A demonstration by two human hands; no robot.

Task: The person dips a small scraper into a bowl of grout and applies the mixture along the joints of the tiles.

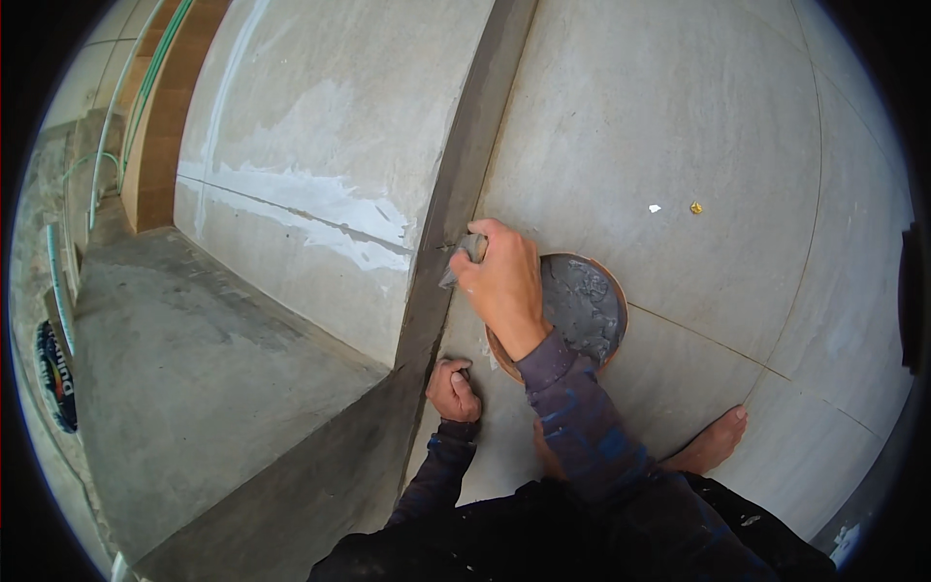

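Right hand (506,281) pinching grey scraper (471,246): probably light, stiff, paste-slick; best gripped at back. Left hand (453,392) curled, contents unclear.

Tool (470,249), perhaps a scraper, and bowl (626,308), both partly behind the right grip (506,283).

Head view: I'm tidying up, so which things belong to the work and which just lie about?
Seemingly in use:
small grey tool in the right hand
bowl of grey paste

Apparently lying about:
white scrap
gold-coloured scrap
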